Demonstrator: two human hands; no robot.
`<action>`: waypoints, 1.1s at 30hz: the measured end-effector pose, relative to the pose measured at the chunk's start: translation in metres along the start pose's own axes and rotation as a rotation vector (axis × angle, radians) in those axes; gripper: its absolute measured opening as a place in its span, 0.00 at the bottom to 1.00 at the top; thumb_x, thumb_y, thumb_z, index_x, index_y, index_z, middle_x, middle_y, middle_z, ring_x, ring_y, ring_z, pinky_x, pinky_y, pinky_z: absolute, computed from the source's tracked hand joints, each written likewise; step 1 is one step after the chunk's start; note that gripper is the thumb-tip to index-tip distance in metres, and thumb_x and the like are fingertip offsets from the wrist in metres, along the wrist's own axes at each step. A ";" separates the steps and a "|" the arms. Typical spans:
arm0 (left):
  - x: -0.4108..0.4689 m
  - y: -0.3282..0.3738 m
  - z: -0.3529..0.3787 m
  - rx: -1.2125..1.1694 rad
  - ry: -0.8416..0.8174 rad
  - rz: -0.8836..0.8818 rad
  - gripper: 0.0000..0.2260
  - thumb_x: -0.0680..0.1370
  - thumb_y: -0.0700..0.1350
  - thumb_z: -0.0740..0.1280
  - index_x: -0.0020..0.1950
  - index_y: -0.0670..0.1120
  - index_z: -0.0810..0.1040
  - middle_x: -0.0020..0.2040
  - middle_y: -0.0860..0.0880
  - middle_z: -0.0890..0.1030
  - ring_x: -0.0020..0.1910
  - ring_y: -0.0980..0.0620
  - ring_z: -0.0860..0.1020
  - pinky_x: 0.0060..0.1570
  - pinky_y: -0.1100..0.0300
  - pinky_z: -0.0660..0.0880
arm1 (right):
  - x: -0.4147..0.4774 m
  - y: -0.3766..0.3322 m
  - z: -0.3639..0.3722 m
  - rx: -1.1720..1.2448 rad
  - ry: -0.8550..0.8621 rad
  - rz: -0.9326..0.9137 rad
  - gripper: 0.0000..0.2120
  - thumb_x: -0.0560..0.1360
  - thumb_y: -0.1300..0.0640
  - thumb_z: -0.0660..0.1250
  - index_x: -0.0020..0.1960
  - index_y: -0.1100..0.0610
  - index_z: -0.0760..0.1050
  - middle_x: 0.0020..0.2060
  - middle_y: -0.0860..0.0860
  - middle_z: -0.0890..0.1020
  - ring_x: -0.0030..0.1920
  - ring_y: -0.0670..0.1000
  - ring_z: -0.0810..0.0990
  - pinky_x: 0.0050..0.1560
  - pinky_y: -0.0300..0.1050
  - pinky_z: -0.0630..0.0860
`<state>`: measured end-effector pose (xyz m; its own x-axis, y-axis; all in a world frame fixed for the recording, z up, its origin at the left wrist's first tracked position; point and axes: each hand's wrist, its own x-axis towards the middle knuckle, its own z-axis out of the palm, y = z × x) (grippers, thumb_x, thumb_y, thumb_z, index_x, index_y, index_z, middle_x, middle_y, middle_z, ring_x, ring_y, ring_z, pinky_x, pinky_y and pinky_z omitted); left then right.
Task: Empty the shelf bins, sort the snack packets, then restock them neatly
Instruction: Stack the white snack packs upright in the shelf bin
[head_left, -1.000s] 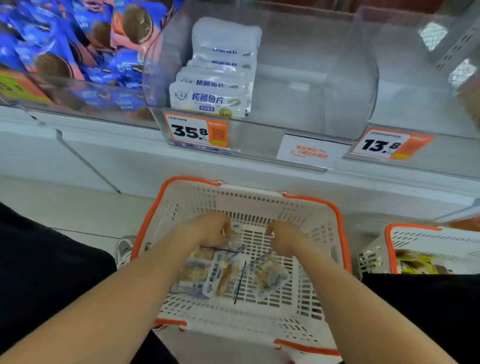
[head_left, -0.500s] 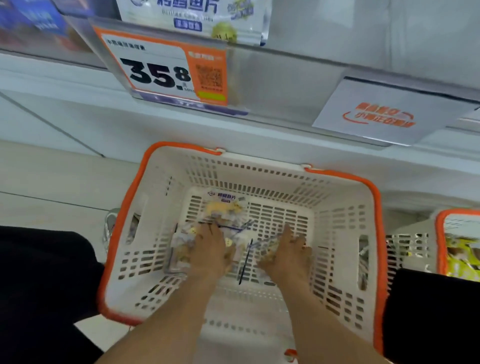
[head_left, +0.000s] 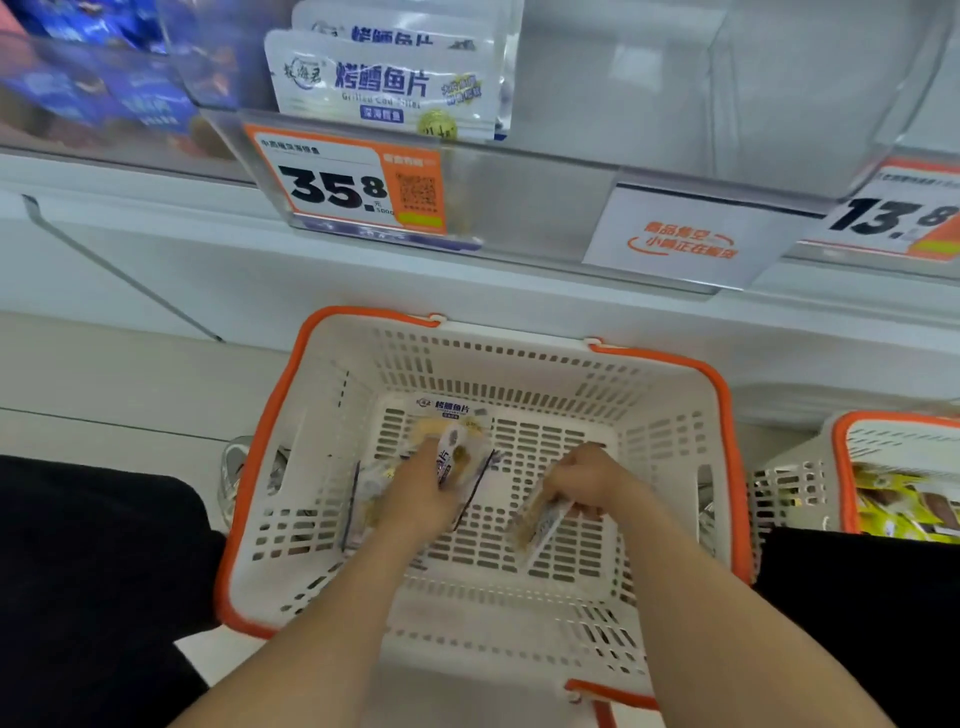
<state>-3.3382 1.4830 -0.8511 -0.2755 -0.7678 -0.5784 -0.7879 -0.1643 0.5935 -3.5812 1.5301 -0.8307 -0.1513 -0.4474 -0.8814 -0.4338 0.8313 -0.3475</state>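
A white basket with an orange rim (head_left: 270, 421) sits on the floor below the shelf. Inside it lie a few clear-and-white fish snack packets (head_left: 447, 410). My left hand (head_left: 421, 488) holds one packet (head_left: 457, 457) over the others. My right hand (head_left: 587, 478) grips another packet (head_left: 537, 525), tilted on edge above the basket floor. In the clear shelf bin (head_left: 597, 171) above, white fish packets (head_left: 384, 83) stand in a row at its left; the right part of the bin holds nothing.
Blue snack packets (head_left: 119, 98) fill the bin at the upper left. Price tags reading 35.8 (head_left: 343, 182) and 13.8 (head_left: 893, 213) hang on the shelf front. A second orange-rimmed basket (head_left: 841, 452) with yellow packets stands at the right. My dark-clothed knees flank the basket.
Both hands went down onto the packets in the basket and closed on one each. The right hand's packet has come up off the basket floor. The view dipped, then rose a little.
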 end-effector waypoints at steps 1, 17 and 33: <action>-0.003 0.005 -0.004 -0.067 -0.020 0.022 0.22 0.84 0.51 0.66 0.77 0.51 0.69 0.69 0.50 0.79 0.65 0.46 0.78 0.60 0.53 0.76 | -0.005 -0.004 0.000 0.012 -0.024 0.029 0.07 0.72 0.64 0.70 0.38 0.61 0.75 0.28 0.59 0.77 0.23 0.52 0.74 0.27 0.41 0.69; 0.000 0.001 -0.056 -0.064 0.043 -0.053 0.29 0.82 0.32 0.63 0.82 0.42 0.60 0.76 0.45 0.70 0.78 0.43 0.66 0.62 0.62 0.64 | 0.040 -0.069 0.070 0.190 0.331 0.004 0.14 0.82 0.52 0.64 0.42 0.61 0.73 0.38 0.57 0.80 0.34 0.55 0.77 0.32 0.45 0.71; 0.005 0.007 -0.058 -0.223 0.165 -0.082 0.22 0.85 0.41 0.63 0.79 0.43 0.66 0.70 0.49 0.74 0.71 0.48 0.72 0.60 0.63 0.63 | 0.041 -0.038 0.051 0.506 0.271 -0.172 0.02 0.73 0.62 0.72 0.42 0.57 0.82 0.39 0.55 0.84 0.41 0.53 0.79 0.41 0.46 0.71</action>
<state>-3.3134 1.4421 -0.8177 -0.1081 -0.8339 -0.5412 -0.6579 -0.3481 0.6678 -3.5254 1.4968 -0.8698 -0.3665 -0.6027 -0.7088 -0.0057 0.7633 -0.6461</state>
